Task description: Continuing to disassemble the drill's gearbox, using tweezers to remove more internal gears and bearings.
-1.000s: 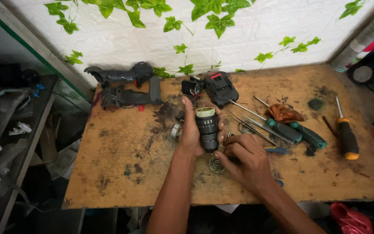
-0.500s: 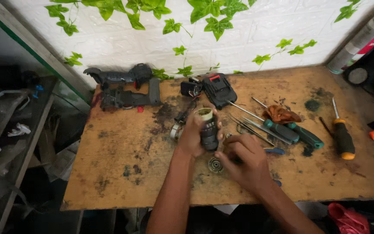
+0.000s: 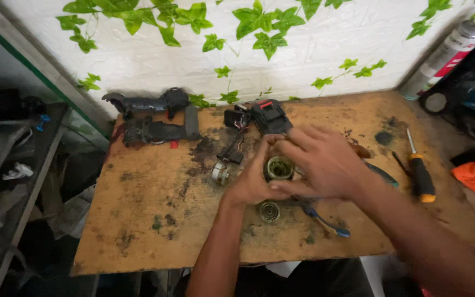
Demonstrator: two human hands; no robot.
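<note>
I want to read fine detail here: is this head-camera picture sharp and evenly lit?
Head view: the right hand is motion-blurred; the workbench is softly, evenly lit without glare; the shelves at left fall into shadow; edges bow from wide-angle distortion.

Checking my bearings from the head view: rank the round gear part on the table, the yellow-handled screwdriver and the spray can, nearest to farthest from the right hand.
1. Round gear part, just below the right hand.
2. Yellow-handled screwdriver, to its right.
3. Spray can, far right corner against the wall.
</note>
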